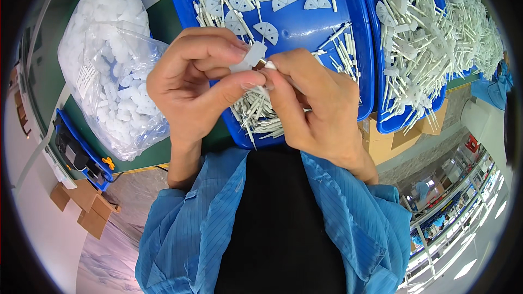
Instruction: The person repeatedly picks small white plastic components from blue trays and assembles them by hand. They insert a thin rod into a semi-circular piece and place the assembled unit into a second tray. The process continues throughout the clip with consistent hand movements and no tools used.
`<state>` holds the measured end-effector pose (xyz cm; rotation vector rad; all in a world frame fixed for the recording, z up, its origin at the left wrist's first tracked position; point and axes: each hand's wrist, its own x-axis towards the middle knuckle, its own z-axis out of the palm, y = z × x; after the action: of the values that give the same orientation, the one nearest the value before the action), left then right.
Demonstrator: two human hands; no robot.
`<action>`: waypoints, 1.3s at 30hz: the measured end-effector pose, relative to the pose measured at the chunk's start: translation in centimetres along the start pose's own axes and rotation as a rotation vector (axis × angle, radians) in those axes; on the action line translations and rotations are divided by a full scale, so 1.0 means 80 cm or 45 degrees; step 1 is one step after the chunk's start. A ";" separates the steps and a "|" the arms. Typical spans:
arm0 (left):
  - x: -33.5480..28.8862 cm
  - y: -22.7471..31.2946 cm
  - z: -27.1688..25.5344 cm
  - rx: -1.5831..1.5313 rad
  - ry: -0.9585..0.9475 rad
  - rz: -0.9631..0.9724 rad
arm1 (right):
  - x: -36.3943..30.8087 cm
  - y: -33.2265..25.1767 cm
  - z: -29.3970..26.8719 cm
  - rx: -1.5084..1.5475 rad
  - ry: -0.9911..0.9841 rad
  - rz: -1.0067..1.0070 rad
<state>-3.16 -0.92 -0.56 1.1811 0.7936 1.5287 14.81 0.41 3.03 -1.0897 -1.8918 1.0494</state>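
Above a blue tray (pixel 313 24), my left hand (pixel 185 84) pinches a white translucent plastic piece (pixel 251 55) between thumb and fingers. My right hand (pixel 321 106) is closed on a thin white rod (pixel 270 66), of which only the tip shows. A short metal pin appears between the rod and the plastic piece; whether it sits inside the piece I cannot tell. White half-round plates (pixel 317 2) with small holes lie in the tray, some with rods attached. A heap of loose white rods (pixel 256 113) fills the tray's near end, partly behind my hands.
On the left stands a clear plastic bag (pixel 128 38) full of white pieces. Further blue trays (pixel 385 125) to the right are piled with rods and plates. A cardboard box (pixel 389 144) sits below them. A small blue bin (pixel 90 155) holds black items at the table's left edge.
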 end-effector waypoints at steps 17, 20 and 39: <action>0.004 0.010 0.021 0.335 0.045 0.220 | -0.004 0.031 0.014 -0.205 0.183 -0.407; 0.013 0.022 0.008 0.621 -0.211 0.188 | -0.003 0.037 0.000 -0.206 0.096 -0.446; 0.019 0.028 0.004 1.144 -0.294 0.616 | -0.002 0.027 -0.002 -0.227 0.115 -0.369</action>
<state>-3.57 -0.16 2.02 2.2991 1.1357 1.3746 15.75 0.97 1.19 -0.9070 -2.0250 0.6692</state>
